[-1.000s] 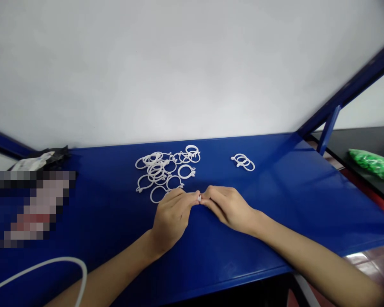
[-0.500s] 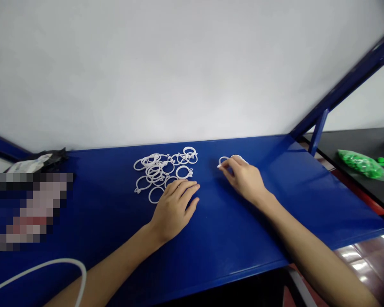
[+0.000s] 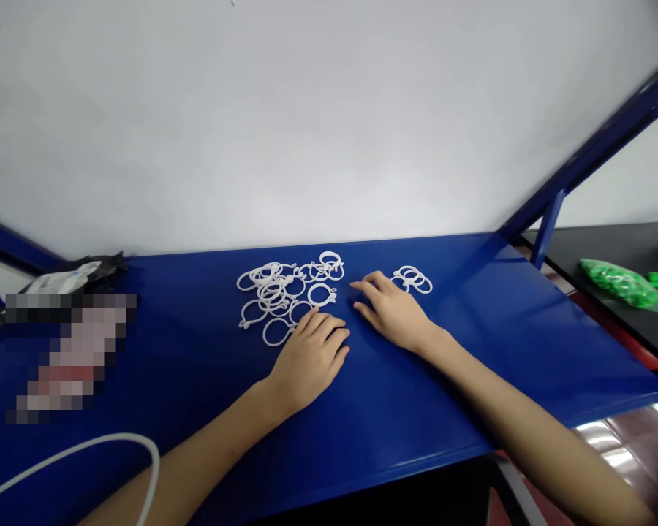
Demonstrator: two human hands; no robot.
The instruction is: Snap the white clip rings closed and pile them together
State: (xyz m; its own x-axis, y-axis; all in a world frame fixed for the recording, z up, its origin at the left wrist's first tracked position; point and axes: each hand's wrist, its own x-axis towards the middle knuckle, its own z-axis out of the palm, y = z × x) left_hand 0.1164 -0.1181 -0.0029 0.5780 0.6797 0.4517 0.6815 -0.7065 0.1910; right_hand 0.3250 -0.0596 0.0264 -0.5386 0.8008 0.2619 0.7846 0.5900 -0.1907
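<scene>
A loose pile of white plastic rings with small eyelets (image 3: 274, 294), looking like curtain rings, lies on the blue table (image 3: 373, 409). My left hand (image 3: 311, 358) rests palm down at the pile's near right edge, fingers stretched out, partly covering the nearest rings. To its right my right hand (image 3: 390, 310) hovers over or touches the table, fingers apart and holding nothing. It points toward a single ring (image 3: 321, 295) on the pile's right side. Just beyond the right hand lies a smaller group of several white rings (image 3: 417, 279), partly hidden by that hand.
Black plastic packaging (image 3: 77, 276) lies at the far left, beside a blurred-out patch. A white cable (image 3: 104, 438) loops over my left forearm. On the right, a black table (image 3: 592, 299) holds a bag of green pieces (image 3: 625, 285). A white wall stands behind.
My right hand has let go of a white ring at the smaller group on the right and moved left toward the pile. My left hand has stayed nearly in place.
</scene>
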